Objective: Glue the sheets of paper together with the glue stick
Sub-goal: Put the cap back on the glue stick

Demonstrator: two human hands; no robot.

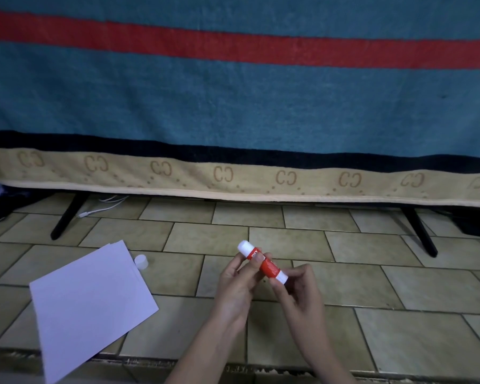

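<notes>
A red and white glue stick (pixel 262 261) is held tilted above the tiled floor, its white tip pointing up and to the left. My left hand (pixel 240 284) grips the red barrel. My right hand (pixel 297 286) pinches the white base at the lower right end. The white cap (pixel 141 261) lies on the floor beside the upper corner of a stack of white paper sheets (pixel 90 303), which lie flat at the lower left.
A blue blanket (pixel 233 101) with a red stripe and a tan border hangs across the back. Two black slanted legs (pixel 67 217) (pixel 421 234) stand under it. A white cable (pixel 103 207) lies on the tiles (pixel 371 286) at the back left.
</notes>
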